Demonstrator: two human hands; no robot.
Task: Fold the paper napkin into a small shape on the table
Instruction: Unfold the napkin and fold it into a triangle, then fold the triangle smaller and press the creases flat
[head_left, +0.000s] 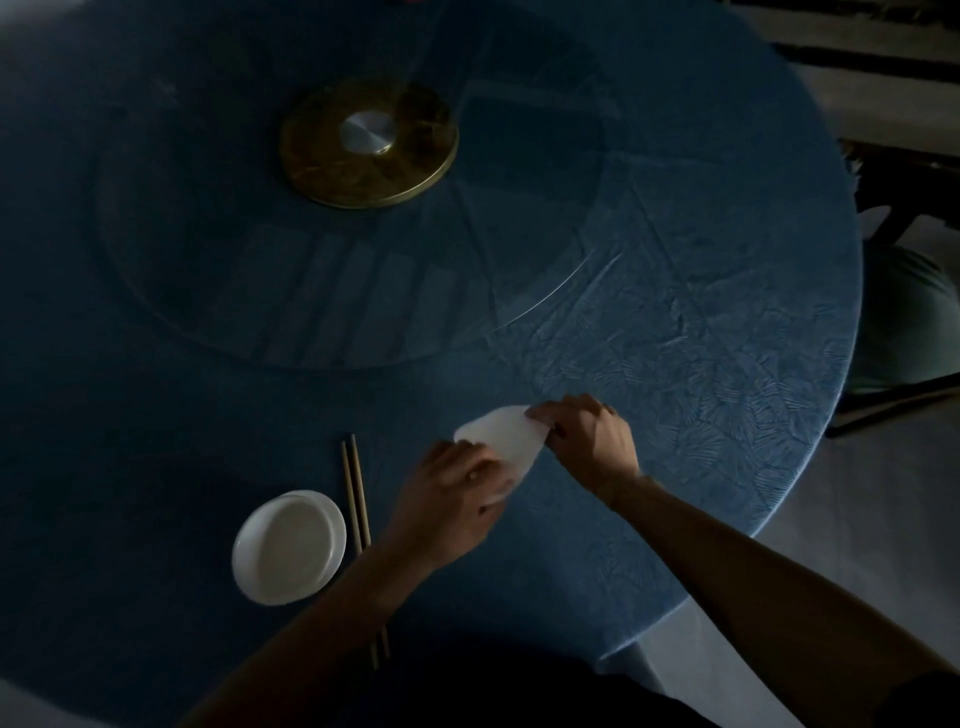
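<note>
Head view, dim light. The paper napkin (506, 436), white, lies on the tabletop (675, 364) near its front-right part, between the two hands. Its long axis runs diagonally, from the far right end under the right hand down toward the near end under the left hand; the outline looks rounded and tapered, exact fold state hard to tell.

Surface: round tabletop covered in a blue cloth with a faint leaf pattern and creases. A glass turntable (311, 260) sits at the centre on a gold-coloured hub (370, 143). A white plate (289, 546) stands left of the hands, with a pair of chopsticks (356, 493) just beside its right edge, pointing away from the person. A chair (909, 312) stands at the far right; pale floor shows beyond the edge.

Grip: left hand (449, 504) is closed on the near end of the napkin, fingers curled over it. Right hand (587, 441) pinches the far end, fingertips pressed on the paper.
</note>
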